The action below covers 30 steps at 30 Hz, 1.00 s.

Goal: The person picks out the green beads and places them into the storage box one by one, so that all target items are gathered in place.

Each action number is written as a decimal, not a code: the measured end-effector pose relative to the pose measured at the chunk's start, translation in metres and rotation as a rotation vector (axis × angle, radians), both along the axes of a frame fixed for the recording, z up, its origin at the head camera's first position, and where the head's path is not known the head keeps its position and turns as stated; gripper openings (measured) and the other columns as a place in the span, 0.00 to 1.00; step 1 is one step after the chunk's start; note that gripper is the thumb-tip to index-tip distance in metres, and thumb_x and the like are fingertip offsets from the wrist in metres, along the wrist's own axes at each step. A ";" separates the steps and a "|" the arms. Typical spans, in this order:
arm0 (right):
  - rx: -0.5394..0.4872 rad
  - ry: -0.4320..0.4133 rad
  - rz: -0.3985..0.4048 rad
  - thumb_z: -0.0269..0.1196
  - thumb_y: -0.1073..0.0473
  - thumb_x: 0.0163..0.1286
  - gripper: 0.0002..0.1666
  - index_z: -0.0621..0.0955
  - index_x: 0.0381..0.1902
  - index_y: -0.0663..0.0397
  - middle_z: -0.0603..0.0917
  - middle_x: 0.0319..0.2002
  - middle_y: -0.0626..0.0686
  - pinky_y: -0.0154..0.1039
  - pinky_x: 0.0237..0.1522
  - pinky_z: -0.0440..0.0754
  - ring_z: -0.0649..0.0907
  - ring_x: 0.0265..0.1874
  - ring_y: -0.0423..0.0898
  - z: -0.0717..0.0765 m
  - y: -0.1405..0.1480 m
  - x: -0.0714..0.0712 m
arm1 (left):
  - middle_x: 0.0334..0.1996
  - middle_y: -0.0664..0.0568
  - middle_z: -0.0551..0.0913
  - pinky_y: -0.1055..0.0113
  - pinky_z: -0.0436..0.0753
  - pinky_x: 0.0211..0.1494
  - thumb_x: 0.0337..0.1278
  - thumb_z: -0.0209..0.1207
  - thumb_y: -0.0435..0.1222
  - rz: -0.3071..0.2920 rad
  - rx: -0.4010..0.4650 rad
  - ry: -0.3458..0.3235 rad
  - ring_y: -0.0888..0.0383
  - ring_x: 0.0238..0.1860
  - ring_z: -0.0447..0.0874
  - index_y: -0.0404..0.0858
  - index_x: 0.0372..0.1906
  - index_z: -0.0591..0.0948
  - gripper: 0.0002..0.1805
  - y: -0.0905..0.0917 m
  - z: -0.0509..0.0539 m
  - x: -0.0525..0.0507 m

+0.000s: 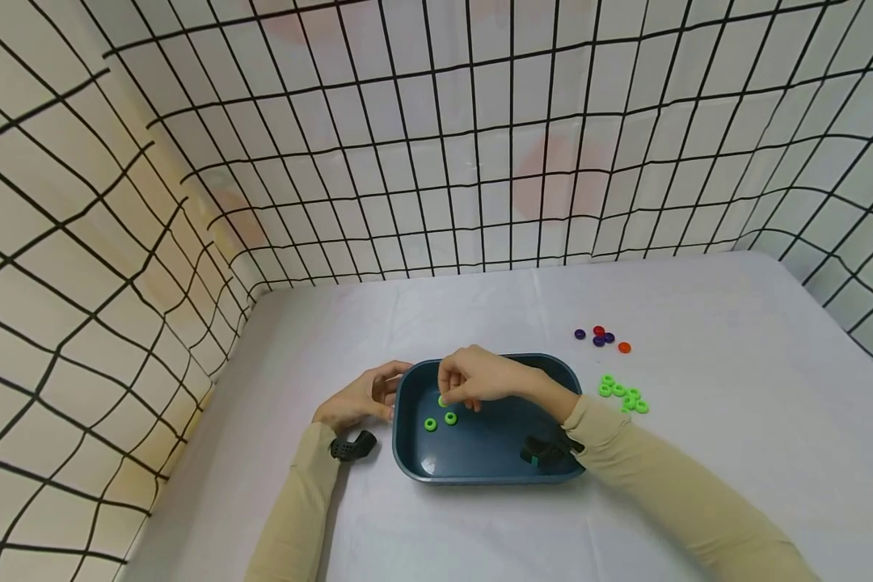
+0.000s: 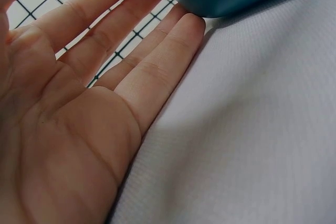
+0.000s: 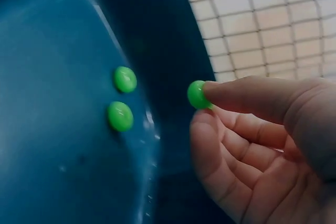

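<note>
A dark blue tray lies on the white table. Over its left half my right hand pinches a small green ring between thumb and finger. Two more green rings rest apart on the tray floor below that hand; the right wrist view shows them side by side. My left hand lies at the tray's left end. In the left wrist view its fingers are extended, and fingertips meet the tray's outer wall.
Right of the tray lies a loose group of several green rings. Behind it are several purple rings, a red ring and an orange ring. Black grid netting bounds the table at back and sides.
</note>
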State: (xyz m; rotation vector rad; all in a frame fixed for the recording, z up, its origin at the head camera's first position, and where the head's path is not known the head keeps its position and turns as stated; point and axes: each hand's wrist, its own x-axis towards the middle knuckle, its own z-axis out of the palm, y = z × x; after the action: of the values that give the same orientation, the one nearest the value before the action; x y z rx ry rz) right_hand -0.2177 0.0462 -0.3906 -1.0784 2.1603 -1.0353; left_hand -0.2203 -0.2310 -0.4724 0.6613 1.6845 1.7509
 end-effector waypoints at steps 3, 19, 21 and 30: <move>0.070 -0.011 0.054 0.64 0.64 0.68 0.03 0.80 0.33 0.56 0.85 0.24 0.58 0.44 0.23 0.85 0.80 0.14 0.40 -0.005 -0.010 0.001 | 0.63 0.52 0.75 0.64 0.75 0.65 0.42 0.78 0.41 -0.011 0.014 0.000 0.53 0.63 0.74 0.40 0.65 0.71 0.42 0.000 -0.001 0.000; 0.238 0.023 0.104 0.68 0.64 0.64 0.06 0.83 0.27 0.52 0.84 0.21 0.54 0.29 0.15 0.74 0.75 0.10 0.39 -0.016 -0.026 0.010 | 0.63 0.52 0.74 0.66 0.75 0.65 0.44 0.77 0.42 -0.025 0.022 0.021 0.54 0.64 0.73 0.36 0.66 0.69 0.44 -0.002 -0.002 -0.002; 0.244 0.036 0.106 0.69 0.64 0.63 0.06 0.83 0.27 0.52 0.84 0.20 0.54 0.28 0.15 0.74 0.74 0.10 0.39 -0.016 -0.026 0.011 | 0.63 0.53 0.74 0.66 0.75 0.65 0.44 0.77 0.43 -0.026 0.025 0.024 0.55 0.64 0.73 0.36 0.66 0.69 0.44 -0.002 -0.002 -0.002; 0.254 0.051 0.101 0.70 0.63 0.63 0.05 0.84 0.27 0.52 0.84 0.21 0.54 0.28 0.15 0.73 0.75 0.11 0.40 -0.013 -0.025 0.013 | 0.62 0.54 0.74 0.68 0.75 0.65 0.44 0.77 0.42 -0.028 0.028 0.033 0.56 0.64 0.73 0.37 0.66 0.69 0.43 -0.002 -0.002 -0.002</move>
State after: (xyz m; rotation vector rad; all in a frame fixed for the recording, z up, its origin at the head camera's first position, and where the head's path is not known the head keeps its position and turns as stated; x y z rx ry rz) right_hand -0.2050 0.0216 -0.4040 -1.0897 2.1813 -0.6732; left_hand -0.2222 -0.2333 -0.4745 0.7261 1.6675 1.7559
